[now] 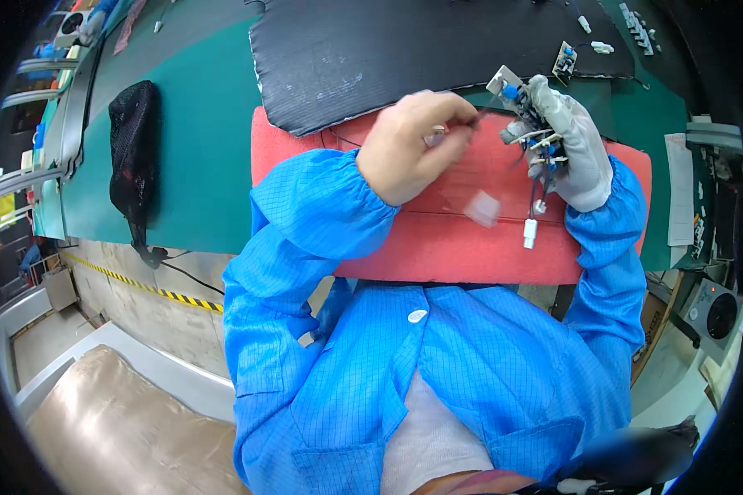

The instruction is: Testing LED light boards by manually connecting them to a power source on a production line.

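Note:
My right hand (571, 144), in a pale glove, is closed around a small circuit board assembly (512, 92) with blue parts, dark wires and white ties. From it a white plug (530, 233) hangs on a dark wire over the red foam pad (371, 262). My bare left hand (417, 147) is left of the board, thumb and forefinger pinched together. A small whitish bit shows in its grip, and a thin dark line seems to run toward the board; what the fingers hold is not clear. Below them, a translucent white piece (482, 209) is smeared by motion.
Beyond the pad lies a black sheet (437, 45) on the green table mat (202, 140). Another small board (565, 62) and several white connectors (603, 48) are at the far right. A black mesh bag (132, 148) lies at left; a paper sheet (679, 190) is right of the pad.

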Available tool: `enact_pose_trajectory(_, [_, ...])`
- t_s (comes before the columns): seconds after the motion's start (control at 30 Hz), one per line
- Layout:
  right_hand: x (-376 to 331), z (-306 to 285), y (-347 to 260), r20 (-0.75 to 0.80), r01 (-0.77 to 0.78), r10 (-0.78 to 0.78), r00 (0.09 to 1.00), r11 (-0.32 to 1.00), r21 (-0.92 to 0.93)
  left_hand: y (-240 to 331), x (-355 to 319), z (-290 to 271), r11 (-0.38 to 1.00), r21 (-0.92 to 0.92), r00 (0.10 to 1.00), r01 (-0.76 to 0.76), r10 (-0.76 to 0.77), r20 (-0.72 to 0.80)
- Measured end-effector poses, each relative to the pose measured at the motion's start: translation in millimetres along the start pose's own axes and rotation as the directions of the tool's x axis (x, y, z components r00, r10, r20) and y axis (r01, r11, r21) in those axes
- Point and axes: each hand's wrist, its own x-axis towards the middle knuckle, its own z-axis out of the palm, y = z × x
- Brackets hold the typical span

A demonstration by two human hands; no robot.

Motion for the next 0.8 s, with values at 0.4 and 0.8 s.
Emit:
enact_pose_trajectory(0.4, [-1.7, -15.8, -20.3, 0.150, -0.188, 0.163, 0.975, 0.966, 0.175, -14.1, 0.4, -11.2, 0.999, 0.029, 0.994, 0.016, -0.012, -0.110])
enact_pose_trajectory(0.8, [-13.4, -16.4, -19.1, 0.052, 0.144, -0.138, 0.989, 0.981, -0.129, -7.8, -3.1, -16.3, 0.956, 0.212, 0.969, -0.204, 0.227, -0.093])
